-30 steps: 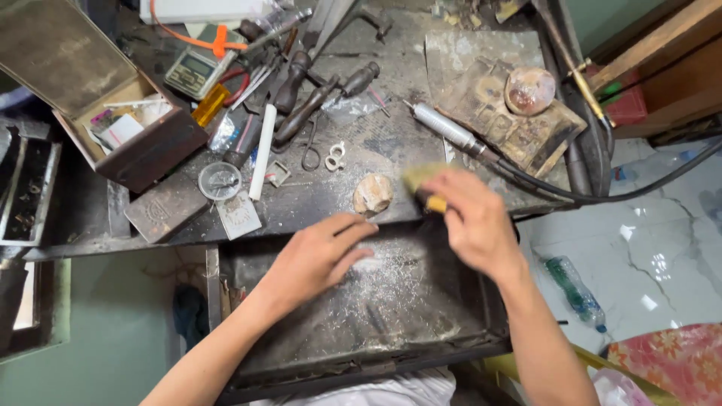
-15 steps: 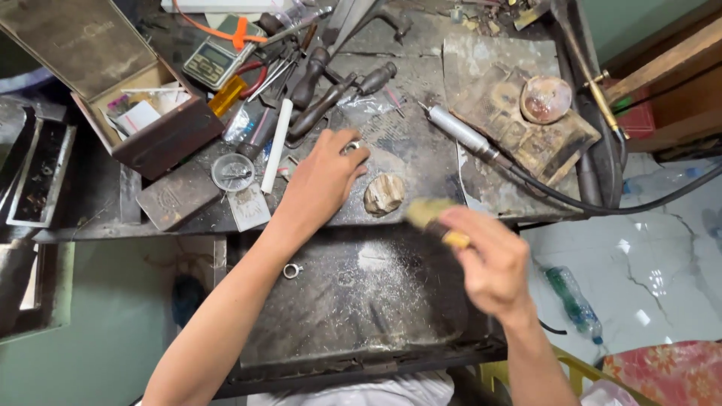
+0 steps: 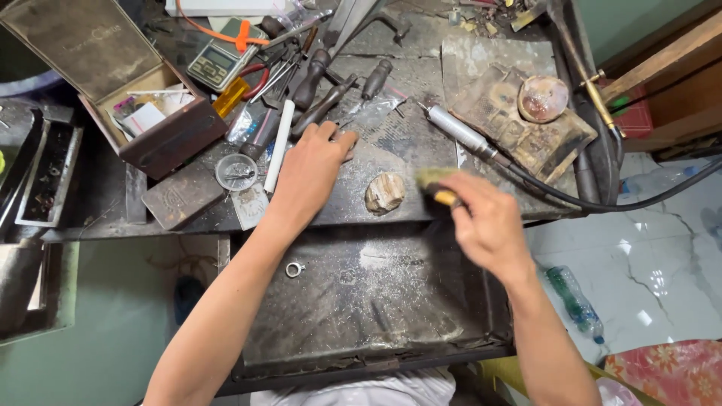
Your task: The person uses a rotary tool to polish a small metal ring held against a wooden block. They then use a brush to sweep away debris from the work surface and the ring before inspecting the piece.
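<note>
My left hand (image 3: pixel 312 169) rests palm down on the dark, dusty workbench (image 3: pixel 391 143), fingers spread toward a row of dark-handled tools (image 3: pixel 331 83). My right hand (image 3: pixel 489 222) grips a small brush (image 3: pixel 438 184) with a yellow handle and pale bristles at the bench's front edge. A small rough beige lump (image 3: pixel 384 192) lies on the bench between the two hands. Below the bench, a pulled-out metal tray (image 3: pixel 361 301) holds grey filings. A small silver ring (image 3: pixel 294 269) lies at the tray's left edge.
An open brown box (image 3: pixel 143 113) with papers sits at the left, a small scale (image 3: pixel 220 64) behind it. A rotary handpiece (image 3: pixel 462 131) with a black cable lies right of centre, near a round dish (image 3: pixel 543 98). A white stick (image 3: pixel 278 146) and round tin (image 3: pixel 236 171) lie beside my left hand.
My left hand went from the tray up onto the bench and now lies flat there. My right hand with the brush dropped, then came back up to the bench's front edge.
</note>
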